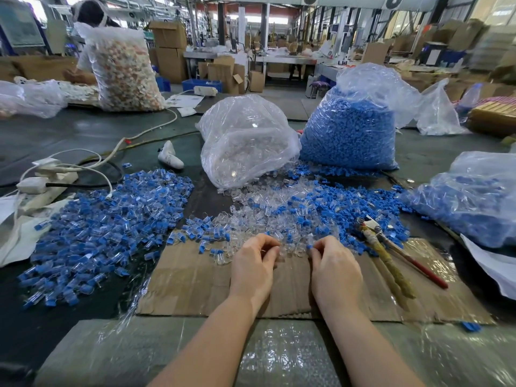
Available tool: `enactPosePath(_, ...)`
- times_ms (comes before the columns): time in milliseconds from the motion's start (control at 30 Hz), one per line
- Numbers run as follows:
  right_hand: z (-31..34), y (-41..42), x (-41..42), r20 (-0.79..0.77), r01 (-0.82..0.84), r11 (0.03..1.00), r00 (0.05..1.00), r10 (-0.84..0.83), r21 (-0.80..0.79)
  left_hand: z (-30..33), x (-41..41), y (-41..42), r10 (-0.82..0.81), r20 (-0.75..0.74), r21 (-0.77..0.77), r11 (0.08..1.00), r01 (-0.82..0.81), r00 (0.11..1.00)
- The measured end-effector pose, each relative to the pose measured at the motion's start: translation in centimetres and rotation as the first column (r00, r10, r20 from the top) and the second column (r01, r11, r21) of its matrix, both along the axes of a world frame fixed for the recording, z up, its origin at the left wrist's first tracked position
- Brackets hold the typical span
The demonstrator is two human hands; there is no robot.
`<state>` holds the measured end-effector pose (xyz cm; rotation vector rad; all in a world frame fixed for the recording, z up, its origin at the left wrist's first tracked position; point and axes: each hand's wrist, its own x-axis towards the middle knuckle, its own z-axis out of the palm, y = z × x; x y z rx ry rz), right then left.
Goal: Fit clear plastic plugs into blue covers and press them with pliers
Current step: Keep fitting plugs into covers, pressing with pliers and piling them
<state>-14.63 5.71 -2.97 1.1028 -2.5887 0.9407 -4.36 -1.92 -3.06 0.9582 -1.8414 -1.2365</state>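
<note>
Head view: left hand point(252, 261) pinches a clear plug point(276, 251), right hand point(333, 265) pinches a blue cover point(309, 247), over the cardboard point(190, 280). Misaligned, the small slick plug could slip into the loose pile point(279, 208); pliers point(391, 261) lie just right.

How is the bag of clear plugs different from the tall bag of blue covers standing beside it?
The bag of clear plugs lies slumped toward the table, its mouth spilling plugs; the bag of blue covers stands upright, open at the top. The clear one looks mostly air, with plugs low inside; the blue one is packed high. Contents differ: colourless against solid blue. Both are transparent plastic bags on the same table, behind the mixed loose pile.
</note>
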Motion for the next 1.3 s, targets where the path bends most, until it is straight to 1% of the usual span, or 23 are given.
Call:
enactPosePath(67, 0.1, 0.2, 0.2, 0.015, -0.05, 0.997, 0.999, 0.051, -0.064, 0.0, 0.0, 0.0, 0.011, -0.004, 0.001, 1.0, -0.011, 1.0)
enactPosePath(233, 0.3, 0.8, 0.4, 0.036, -0.175, 0.973, 0.983, 0.182, -0.152, -0.1, 0.0, 0.1, 0.015, -0.021, 0.004, 1.0, -0.015, 1.0)
enactPosePath(500, 0.3, 1.2, 0.6, 0.107, -0.238, 0.94, 0.957, 0.27, -0.245, -0.2, 0.1, 0.0, -0.014, 0.003, -0.04, 0.999, 0.015, 1.0)
enactPosePath(600, 0.2, 1.2, 0.6, 0.119, -0.267, 0.939, 0.947, 0.297, -0.219, -0.1, 0.2, 0.0, -0.02, 0.0, -0.049, 0.999, 0.02, 1.0)
enactPosePath(733, -0.1, 1.0, 0.5, 0.065, -0.302, 0.941, 0.947, 0.315, -0.151, 0.1, 0.2, 0.1, -0.039, -0.006, -0.058, 0.998, 0.039, 0.999)
enactPosePath(867, -0.2, 0.9, 0.6, 0.027, -0.287, 0.951, 0.956, 0.292, -0.116, 0.1, 0.4, 0.2, -0.07, 0.014, -0.058, 0.996, 0.071, 0.997)
enactPosePath(967, -0.3, 0.9, 0.6, 0.013, -0.291, 0.95, 0.956, 0.294, -0.114, 0.2, 0.4, 0.2, -0.101, 0.021, -0.044, 0.994, 0.102, 0.995)
enactPosePath(1067, -0.3, 1.0, 0.6, 0.015, -0.308, 0.944, 0.95, 0.312, -0.115, 0.2, 0.5, 0.1, -0.1, 0.031, -0.046, 0.994, 0.102, 0.994)
enactPosePath(1200, 0.0, 1.0, 0.8, 0.022, -0.342, 0.921, 0.936, 0.352, -0.187, 0.3, 0.5, 0.1, -0.082, 0.037, -0.059, 0.995, 0.084, 0.996)
enactPosePath(1300, 0.1, 1.1, 0.8, -0.003, -0.386, 0.898, 0.919, 0.394, -0.211, 0.3, 0.5, 0.1, -0.089, 0.027, -0.056, 0.994, 0.09, 0.996)
